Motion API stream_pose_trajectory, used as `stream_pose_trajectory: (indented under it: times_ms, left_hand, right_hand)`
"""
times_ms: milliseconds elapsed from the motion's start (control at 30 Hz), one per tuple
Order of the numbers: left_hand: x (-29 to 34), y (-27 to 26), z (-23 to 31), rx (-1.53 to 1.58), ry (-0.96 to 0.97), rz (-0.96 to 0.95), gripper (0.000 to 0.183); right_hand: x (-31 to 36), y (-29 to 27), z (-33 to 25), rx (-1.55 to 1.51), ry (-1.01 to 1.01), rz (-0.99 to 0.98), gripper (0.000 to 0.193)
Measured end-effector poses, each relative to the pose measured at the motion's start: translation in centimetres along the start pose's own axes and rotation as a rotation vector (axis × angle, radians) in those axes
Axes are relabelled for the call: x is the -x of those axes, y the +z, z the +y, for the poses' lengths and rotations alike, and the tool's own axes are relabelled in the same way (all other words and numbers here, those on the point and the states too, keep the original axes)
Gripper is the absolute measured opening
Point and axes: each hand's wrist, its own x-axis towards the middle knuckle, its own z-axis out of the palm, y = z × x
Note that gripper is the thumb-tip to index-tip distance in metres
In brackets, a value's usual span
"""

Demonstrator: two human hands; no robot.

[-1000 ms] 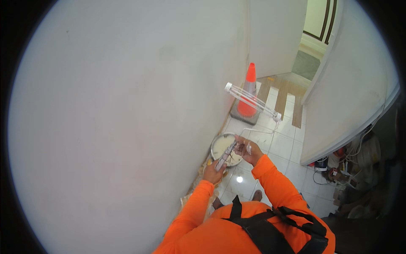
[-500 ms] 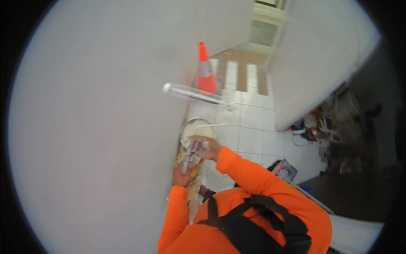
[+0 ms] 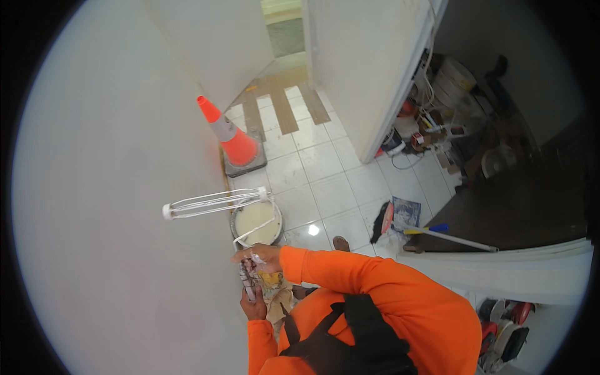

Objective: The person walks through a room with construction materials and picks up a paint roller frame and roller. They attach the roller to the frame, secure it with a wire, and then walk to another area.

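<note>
A bare paint roller frame with a white wire cage juts out beside the wall, its thin white rod bending back over a bucket of cream-coloured paint. My left hand is closed round the smeared grey handle of the roller frame. Just above it, my right hand has its fingers across the top of the handle where the rod enters. White smears mark this hand, and some of its fingertips are hidden. Crumpled yellow and tan material lies beneath my hands.
A plain wall runs along my left. An orange cone stands past the bucket on white floor tiles. To the right lie a blue-and-white bag, a long pole and a cluttered heap beyond the wall end.
The view has swung right, so cone, bucket and hands sit further left and more of the right side shows. My right hand has closed in over the handle's top.
</note>
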Motion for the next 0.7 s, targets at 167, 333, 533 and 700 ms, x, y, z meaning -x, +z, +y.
stream_pose_trajectory:
  times_ms: [167,333,533,700]
  left_hand:
    - [1.0,-0.2,-1.1,0.05,-0.129,-0.003,0.024]
    - [0.7,-0.6,-1.6,0.043,-0.124,-0.059,0.029]
    - [1.2,-0.5,-2.3,0.071,-0.111,-0.035,0.029]
    - [1.2,-0.4,-2.0,0.044,-0.151,-0.031,0.027]
  right_hand:
    - [-0.3,-0.1,-0.2,0.028,0.087,0.044,0.022]
    - [0.2,0.2,-0.5,0.164,0.004,0.084,0.026]
    - [1.5,0.8,-0.8,0.139,0.111,0.11,0.031]
    - [1.1,0.3,-0.1,0.173,0.07,0.097,0.038]
